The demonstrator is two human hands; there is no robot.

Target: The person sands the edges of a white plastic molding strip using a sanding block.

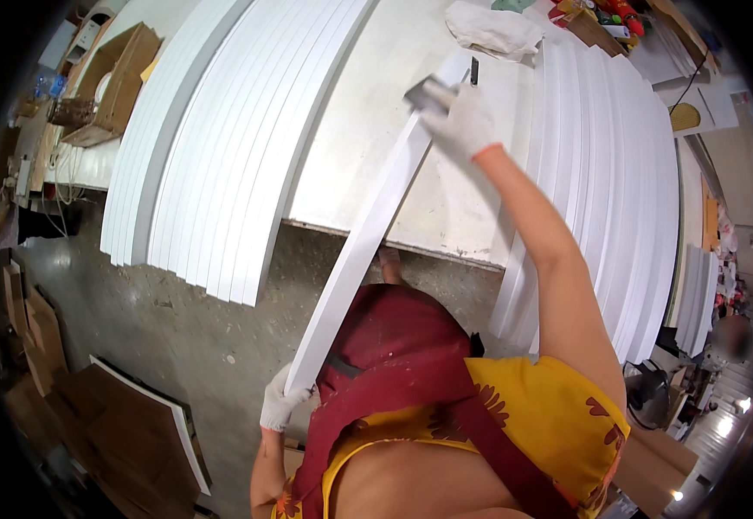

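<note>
A long white strip (368,233) runs from the worktable down past its front edge toward me. My left hand (279,402), in a white glove, grips the strip's near end by my hip. My right hand (463,121), also gloved, reaches out over the table and presses a flat metal scraper (427,93) against the strip's far end. The strip lies slanted across the bare white table top (368,147).
Rows of white strips lie fanned on the table at left (212,164) and right (610,182). A crumpled white cloth (493,30) sits at the back. A cardboard box (117,82) stands far left. Brown boards (134,432) lean on the grey floor.
</note>
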